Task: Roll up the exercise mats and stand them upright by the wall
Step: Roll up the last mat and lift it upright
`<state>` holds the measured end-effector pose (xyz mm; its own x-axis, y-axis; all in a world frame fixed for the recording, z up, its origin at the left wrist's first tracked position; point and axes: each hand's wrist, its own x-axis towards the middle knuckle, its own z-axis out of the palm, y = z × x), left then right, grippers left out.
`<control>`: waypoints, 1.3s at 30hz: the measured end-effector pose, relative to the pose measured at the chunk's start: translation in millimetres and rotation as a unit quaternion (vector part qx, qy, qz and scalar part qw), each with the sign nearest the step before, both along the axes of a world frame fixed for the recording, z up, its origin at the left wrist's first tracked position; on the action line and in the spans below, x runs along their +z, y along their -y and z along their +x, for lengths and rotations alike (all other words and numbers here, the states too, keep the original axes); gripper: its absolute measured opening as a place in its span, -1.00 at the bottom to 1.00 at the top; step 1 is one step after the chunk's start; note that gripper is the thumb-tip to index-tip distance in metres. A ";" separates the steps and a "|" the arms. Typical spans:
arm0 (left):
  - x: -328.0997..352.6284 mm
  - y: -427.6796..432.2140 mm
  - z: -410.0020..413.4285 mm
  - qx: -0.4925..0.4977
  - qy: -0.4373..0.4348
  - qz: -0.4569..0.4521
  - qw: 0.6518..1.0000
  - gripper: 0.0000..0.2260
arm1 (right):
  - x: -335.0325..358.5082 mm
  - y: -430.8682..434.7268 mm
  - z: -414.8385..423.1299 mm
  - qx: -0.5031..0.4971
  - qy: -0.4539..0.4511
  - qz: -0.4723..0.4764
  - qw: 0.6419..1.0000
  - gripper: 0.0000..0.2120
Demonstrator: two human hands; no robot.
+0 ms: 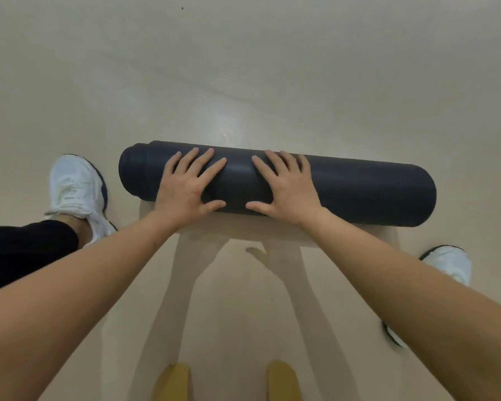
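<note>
**A:** Where is the mat?

**B:** A dark grey exercise mat (pixel 359 192), rolled into a thick tube, lies on its side on a pale beige floor (pixel 243 68). It runs left to right in front of a person who leans over it, not stood on end. Its left end is uneven, with the inside of the roll poking out past the outer layer.

**A:** And the hands?

**B:** Both rest on top of the roll, over its middle and left half. The left hand (pixel 190 183) lies flat, fingers straight and spread, with the fingertips over the far side and the thumb along the near side. The right hand (pixel 284 186) mirrors it just beside, and a strip of mat shows between the two thumbs. Neither hand curls round anything. Both are spread palms pressing on the mat, with bare forearms (pixel 84 285) reaching in from below.

**A:** Anything else nearby?

**B:** A white left shoe (pixel 75 186) stands near the roll's left end without touching it, below a black trouser leg (pixel 26 247). A white right shoe (pixel 449 263) sits near the right end, partly hidden by the forearm. Arm shadows (pixel 185 285) fall on the floor on the near side of the mat. Two yellow shapes (pixel 174 380) sit at the bottom edge, and I cannot tell what they are.
</note>
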<state>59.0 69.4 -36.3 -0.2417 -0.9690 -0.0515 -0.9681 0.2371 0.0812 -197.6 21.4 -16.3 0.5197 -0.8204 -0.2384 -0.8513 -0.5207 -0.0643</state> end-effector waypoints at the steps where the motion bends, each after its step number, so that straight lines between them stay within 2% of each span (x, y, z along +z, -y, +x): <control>1: -1.3 0.9 0.8 -0.001 -0.011 -0.002 1.000 -0.19 | -3.7 -3.7 9.7 0.001 -0.019 0.008 1.000 0.04; 4: -2.8 -1.5 7.4 0.037 -0.076 -0.034 0.996 -0.22 | -13.4 2.1 21.9 -0.028 -0.049 0.005 0.998 0.16; 7: -0.1 -10.5 21.4 0.196 -0.128 -0.045 0.971 -0.11 | -14.8 21.0 16.4 -0.021 -0.047 0.021 0.998 0.17; 9: 0.5 -14.1 33.7 0.328 -0.191 -0.012 0.925 0.04 | -15.2 33.5 14.4 -0.015 -0.041 0.038 0.998 0.17; 11: 0.9 -10.4 46.7 0.432 -0.277 0.032 0.858 0.17 | -14.7 46.1 15.2 -0.014 -0.035 0.056 0.998 0.17; 13: -2.5 -3.3 56.2 0.471 -0.348 0.061 0.808 0.24 | -12.0 57.5 15.5 -0.013 -0.029 0.078 0.996 0.17; 15: -6.4 1.3 65.2 0.466 -0.400 0.067 0.786 0.25 | -10.5 65.7 18.1 -0.015 -0.023 0.092 0.995 0.17; 20: -16.5 1.4 79.2 0.401 -0.416 0.097 0.810 0.33 | -7.3 70.3 22.4 -0.030 -0.022 0.115 0.993 0.18; 25: -7.4 3.1 78.4 0.401 -0.390 0.080 0.825 0.31 | 1.1 61.4 28.9 -0.031 -0.044 0.100 0.994 0.29; 28: 13.1 4.6 74.7 0.391 -0.371 0.054 0.841 0.28 | 16.0 57.5 25.5 -0.039 -0.028 0.084 0.995 0.29; 33: 84.8 8.9 60.1 0.339 -0.359 -0.002 0.870 0.21 | 62.0 42.1 6.1 -0.084 0.043 0.079 0.992 0.26; 39: 202.7 -5.6 30.7 0.273 -0.307 -0.080 0.908 0.25 | 127.2 10.3 -15.4 -0.144 0.152 0.085 0.974 0.26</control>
<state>89.7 75.0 166.4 0.3408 -0.9365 0.0827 -0.7296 -0.2080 0.6515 -213.0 11.1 110.9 0.3427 -0.9045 -0.2540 -0.8882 -0.2238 -0.4013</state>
